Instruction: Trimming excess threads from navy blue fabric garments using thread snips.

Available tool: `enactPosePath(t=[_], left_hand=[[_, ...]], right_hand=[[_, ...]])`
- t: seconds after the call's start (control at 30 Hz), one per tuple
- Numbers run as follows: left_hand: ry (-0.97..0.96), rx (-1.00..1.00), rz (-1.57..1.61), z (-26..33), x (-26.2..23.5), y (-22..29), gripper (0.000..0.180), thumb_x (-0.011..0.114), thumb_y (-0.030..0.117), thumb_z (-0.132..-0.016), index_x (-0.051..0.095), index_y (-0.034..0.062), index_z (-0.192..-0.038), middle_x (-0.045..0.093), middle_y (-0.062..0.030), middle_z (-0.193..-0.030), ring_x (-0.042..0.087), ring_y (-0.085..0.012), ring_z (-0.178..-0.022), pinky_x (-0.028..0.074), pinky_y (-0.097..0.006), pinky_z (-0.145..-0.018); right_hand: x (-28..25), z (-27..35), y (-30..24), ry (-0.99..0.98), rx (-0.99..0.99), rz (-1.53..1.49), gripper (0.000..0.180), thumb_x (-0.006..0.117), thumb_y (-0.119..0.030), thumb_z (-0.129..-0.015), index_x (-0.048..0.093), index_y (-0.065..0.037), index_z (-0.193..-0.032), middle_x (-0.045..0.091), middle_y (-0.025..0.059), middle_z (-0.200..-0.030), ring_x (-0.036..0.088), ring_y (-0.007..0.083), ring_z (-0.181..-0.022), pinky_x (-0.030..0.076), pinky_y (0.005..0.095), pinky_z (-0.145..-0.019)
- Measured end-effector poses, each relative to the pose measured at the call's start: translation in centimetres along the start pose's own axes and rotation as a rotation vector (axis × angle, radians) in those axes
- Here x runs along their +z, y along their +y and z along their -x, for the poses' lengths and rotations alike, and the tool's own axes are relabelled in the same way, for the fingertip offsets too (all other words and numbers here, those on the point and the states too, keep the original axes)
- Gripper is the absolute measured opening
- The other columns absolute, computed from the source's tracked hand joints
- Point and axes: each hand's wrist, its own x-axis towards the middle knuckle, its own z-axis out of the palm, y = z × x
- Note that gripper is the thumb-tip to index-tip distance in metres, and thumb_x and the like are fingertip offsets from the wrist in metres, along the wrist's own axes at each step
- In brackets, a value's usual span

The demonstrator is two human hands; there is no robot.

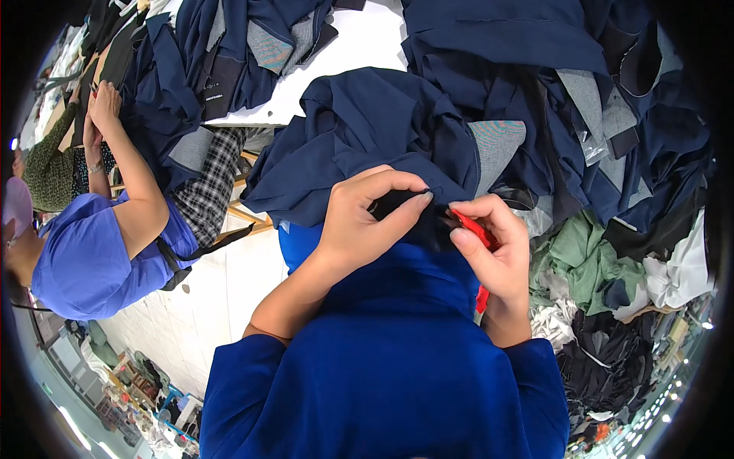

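A navy garment (375,115) lies bunched over the table edge and my lap, with a grey lining piece (497,145) showing at its right. My left hand (375,210) pinches the dark edge of this cloth between thumb and forefinger. Close to its right, my right hand (497,241) is closed round red-handled thread snips (475,227), whose dark tips point left toward the pinched cloth. Whether the blades touch the cloth or a thread is too small to tell.
Navy garments (505,38) are heaped at the far right, others (245,30) at the far left of the white table (375,38). Green cloth (585,260) and dark scraps (604,359) pile at my right. A co-worker in a blue top (99,252) works at the left.
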Motion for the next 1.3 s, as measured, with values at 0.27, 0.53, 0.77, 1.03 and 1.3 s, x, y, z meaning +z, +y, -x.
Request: enactPosePath(t=[0.27,0.53,0.77,1.03,1.3], left_hand=[[0.002,0.075,-0.106,0.1,0.1,0.3,0.01,0.068,0.005,-0.073,0.066,0.0034,-0.083,0.064,-0.0031,-0.072,0.058,-0.0134,-0.066,0.039,-0.026,-0.067],[-0.037,0.122,-0.142,0.3,0.1,0.3,0.01,0.069,0.008,-0.073,0.066,0.0047,-0.082,0.064,-0.0022,-0.072,0.057,-0.0119,-0.066,0.034,-0.026,-0.07],[-0.057,0.062,-0.1,0.5,0.2,0.6,0.009,0.069,0.008,-0.074,0.067,0.0055,-0.082,0.063,-0.0012,-0.068,0.054,-0.0113,-0.064,0.033,-0.026,-0.07],[0.047,0.306,-0.38,-0.2,1.2,0.4,0.012,0.072,0.012,-0.072,0.069,0.0118,-0.083,0.057,-0.0001,-0.083,0.052,-0.0165,-0.075,0.035,-0.03,-0.075],[-0.033,0.549,-0.4,-1.5,1.6,0.0,0.018,0.069,0.013,-0.074,0.061,0.0132,-0.09,0.062,-0.0015,-0.095,0.057,-0.0203,-0.091,0.031,-0.04,-0.092]], right_hand=[[1.0,-0.3,0.3,0.076,0.086,-0.073,0.016,0.064,0.0,-0.083,0.058,0.004,-0.097,0.063,0.0036,-0.087,0.057,0.0051,-0.079,0.044,0.0173,-0.07],[1.1,-0.3,0.5,0.089,0.036,-0.102,0.018,0.066,0.002,-0.081,0.058,0.005,-0.097,0.064,0.0051,-0.089,0.059,0.0072,-0.081,0.047,0.0192,-0.072],[0.8,0.0,1.2,0.152,0.025,-0.191,0.021,0.066,0.002,-0.081,0.058,0.003,-0.1,0.063,0.0061,-0.093,0.058,0.0084,-0.085,0.046,0.0197,-0.077],[1.7,-0.1,0.0,0.158,0.042,0.016,0.008,0.066,0.003,-0.079,0.06,0.001,-0.084,0.054,-0.0036,-0.069,0.044,0.0002,-0.063,0.034,0.0138,-0.056],[-0.9,0.5,-0.8,0.219,0.113,-0.389,0.009,0.059,-0.007,-0.085,0.061,0.001,-0.084,0.052,-0.0044,-0.066,0.039,0.0014,-0.055,0.026,0.0166,-0.051]])
